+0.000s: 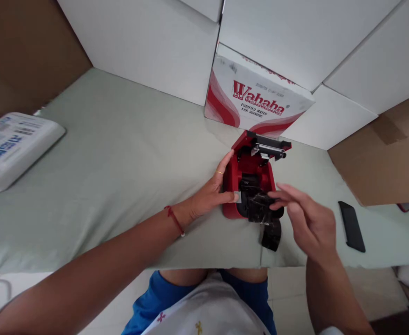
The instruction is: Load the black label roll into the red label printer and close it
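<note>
A small red label printer [229,208] stands on the cloth with its lid [260,145] raised. My left hand [211,193] grips its left side, the thumb on a light grey patch at the front corner and the index finger up near the hinge. From the printer's interior a dark, glossy strip [258,209] comes out over the front edge and curls down onto the cloth. My right hand [307,218] is at the strip's right side, fingertips close to it and thumb apart; whether they touch it is unclear.
Behind the printer stands a Wahaha water carton [260,100] against white boxes [148,46]. A white device with a label [23,144] lies at the far left. To the right are a black phone-like slab [351,227] and a brown cardboard box [385,149].
</note>
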`<state>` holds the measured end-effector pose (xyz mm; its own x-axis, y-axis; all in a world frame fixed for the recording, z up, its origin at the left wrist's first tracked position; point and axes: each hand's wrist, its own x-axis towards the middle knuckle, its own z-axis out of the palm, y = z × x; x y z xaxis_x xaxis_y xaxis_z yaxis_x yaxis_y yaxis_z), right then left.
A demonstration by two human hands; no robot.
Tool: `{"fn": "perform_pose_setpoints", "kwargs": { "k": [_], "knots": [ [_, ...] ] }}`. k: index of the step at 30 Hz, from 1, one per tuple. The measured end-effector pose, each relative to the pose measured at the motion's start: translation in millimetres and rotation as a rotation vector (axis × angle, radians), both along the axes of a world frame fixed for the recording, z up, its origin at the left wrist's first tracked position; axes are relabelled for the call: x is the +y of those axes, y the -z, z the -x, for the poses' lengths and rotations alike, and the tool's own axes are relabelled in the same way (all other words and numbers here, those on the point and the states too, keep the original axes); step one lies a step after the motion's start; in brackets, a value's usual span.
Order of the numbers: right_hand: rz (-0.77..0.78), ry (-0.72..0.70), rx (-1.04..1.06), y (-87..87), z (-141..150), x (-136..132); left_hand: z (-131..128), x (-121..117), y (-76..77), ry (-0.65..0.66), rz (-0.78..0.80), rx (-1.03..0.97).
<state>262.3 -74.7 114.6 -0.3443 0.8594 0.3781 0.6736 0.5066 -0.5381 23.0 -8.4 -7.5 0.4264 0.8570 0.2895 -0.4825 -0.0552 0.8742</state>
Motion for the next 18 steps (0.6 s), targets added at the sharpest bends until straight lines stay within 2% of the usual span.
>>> {"fn": "perform_pose_setpoints", "kwargs": {
  "k": [2,5,8,10,14,16,18],
  "knots": [
    [0.101,0.094,-0.101,-16.4,11.0,21.9,-0.8,-0.2,0.0,-0.016,0.000,-0.005],
    [0.176,0.102,-0.480,-33.5,39.6,57.6,-0.9,-0.2,-0.1,-0.028,0.003,0.020],
    [0.347,0.063,-0.985,-38.5,69.7,83.0,-0.4,0.1,-0.2,-0.031,-0.007,0.031],
    [0.417,0.022,-1.154,-35.9,82.9,91.8,-0.3,0.2,-0.2,-0.034,-0.012,0.035],
    [0.420,0.036,-1.173,-30.8,85.9,92.2,0.0,0.0,0.6,-0.035,-0.005,0.074],
    [0.391,0.065,-1.107,-36.8,75.8,82.8,0.5,-0.1,1.2,-0.035,-0.017,0.079],
    [0.307,0.059,-0.939,-51.3,57.2,66.9,1.3,-0.3,1.7,-0.050,-0.047,0.078]
  ]
}}
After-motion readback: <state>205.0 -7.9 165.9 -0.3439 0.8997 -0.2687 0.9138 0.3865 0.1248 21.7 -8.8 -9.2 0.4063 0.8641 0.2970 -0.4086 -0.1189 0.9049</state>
